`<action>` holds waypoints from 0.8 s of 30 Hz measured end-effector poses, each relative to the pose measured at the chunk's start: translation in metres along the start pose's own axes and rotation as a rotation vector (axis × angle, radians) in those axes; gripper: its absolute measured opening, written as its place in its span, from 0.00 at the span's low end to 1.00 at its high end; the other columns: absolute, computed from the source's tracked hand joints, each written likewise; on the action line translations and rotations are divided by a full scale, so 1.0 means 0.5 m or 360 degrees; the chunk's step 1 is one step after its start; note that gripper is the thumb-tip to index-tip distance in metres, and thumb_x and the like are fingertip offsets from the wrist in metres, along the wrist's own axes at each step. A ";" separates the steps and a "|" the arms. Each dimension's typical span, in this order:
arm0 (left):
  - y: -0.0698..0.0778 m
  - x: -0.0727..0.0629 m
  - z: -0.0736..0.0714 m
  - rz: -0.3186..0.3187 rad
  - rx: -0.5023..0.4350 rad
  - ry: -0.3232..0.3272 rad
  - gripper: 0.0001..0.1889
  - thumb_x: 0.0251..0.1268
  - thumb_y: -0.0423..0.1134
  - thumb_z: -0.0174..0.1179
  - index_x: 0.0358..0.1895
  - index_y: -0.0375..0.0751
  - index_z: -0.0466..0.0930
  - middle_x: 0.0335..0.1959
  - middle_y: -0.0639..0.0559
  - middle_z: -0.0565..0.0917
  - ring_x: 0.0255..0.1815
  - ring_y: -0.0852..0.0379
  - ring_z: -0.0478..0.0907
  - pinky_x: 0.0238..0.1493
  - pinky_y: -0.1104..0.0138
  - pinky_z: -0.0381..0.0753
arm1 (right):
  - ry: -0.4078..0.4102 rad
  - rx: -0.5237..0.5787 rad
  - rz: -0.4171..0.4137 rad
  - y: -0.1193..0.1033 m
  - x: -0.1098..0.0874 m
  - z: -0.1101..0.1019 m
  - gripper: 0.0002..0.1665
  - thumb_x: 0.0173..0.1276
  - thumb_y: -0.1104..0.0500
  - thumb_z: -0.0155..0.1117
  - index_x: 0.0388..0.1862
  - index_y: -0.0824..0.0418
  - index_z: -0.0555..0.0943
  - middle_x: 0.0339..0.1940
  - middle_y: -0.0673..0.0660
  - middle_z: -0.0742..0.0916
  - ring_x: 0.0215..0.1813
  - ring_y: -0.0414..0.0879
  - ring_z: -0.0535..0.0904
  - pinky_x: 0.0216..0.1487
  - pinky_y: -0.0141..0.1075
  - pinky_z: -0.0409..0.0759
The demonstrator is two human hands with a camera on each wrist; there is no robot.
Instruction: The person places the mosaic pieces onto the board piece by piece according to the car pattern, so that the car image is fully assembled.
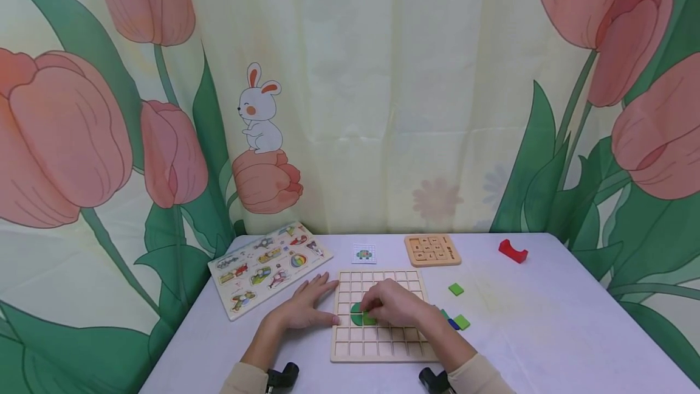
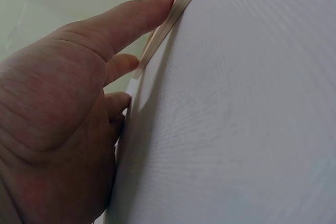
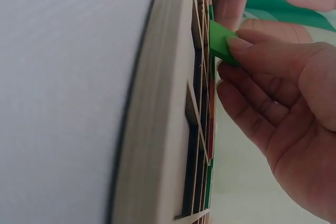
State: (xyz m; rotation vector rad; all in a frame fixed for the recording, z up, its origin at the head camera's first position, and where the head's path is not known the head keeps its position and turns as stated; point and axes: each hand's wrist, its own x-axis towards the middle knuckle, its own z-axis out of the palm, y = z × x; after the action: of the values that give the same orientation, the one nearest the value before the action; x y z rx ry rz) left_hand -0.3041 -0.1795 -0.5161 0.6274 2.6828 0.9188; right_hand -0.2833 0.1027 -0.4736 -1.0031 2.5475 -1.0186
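At far left lies one picture board. Next is your left hand, holding nothing, its thumb apart from the fingers and touching the left edge of the one wooden grid. Dark green shapes sit on the grid; they are partly covered, so I can't count them for sure. Just right of them is one light green tile, at the tips of your right hand, the nearer hand. Its thumb and finger pinch the tile, which looks square, with no long side, and tilts with one edge toward the grid. Beyond the grid lie one small card and one number board. Farther right are two loose green squares, one blue piece, one half-hidden darker green piece, and one red piece.
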 end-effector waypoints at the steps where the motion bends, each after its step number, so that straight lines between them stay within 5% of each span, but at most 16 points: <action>1: 0.000 0.000 0.000 0.0000 0.0001 0.0001 0.50 0.56 0.68 0.71 0.81 0.57 0.63 0.87 0.45 0.50 0.88 0.42 0.41 0.86 0.39 0.35 | 0.0001 -0.0011 0.0005 -0.001 0.000 0.000 0.09 0.67 0.69 0.72 0.41 0.56 0.92 0.38 0.47 0.92 0.36 0.33 0.81 0.40 0.26 0.82; 24: 0.001 0.000 -0.002 0.0007 -0.0001 -0.0009 0.50 0.57 0.67 0.71 0.82 0.57 0.63 0.87 0.44 0.50 0.88 0.41 0.41 0.85 0.38 0.36 | 0.0001 -0.0202 0.0034 0.004 -0.002 0.007 0.13 0.58 0.65 0.80 0.41 0.52 0.93 0.34 0.39 0.87 0.34 0.32 0.78 0.38 0.26 0.80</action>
State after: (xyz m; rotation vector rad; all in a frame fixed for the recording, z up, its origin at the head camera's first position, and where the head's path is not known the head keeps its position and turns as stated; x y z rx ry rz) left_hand -0.3040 -0.1796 -0.5150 0.6354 2.6772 0.9176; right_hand -0.2821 0.1027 -0.4775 -1.0042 2.6462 -0.8610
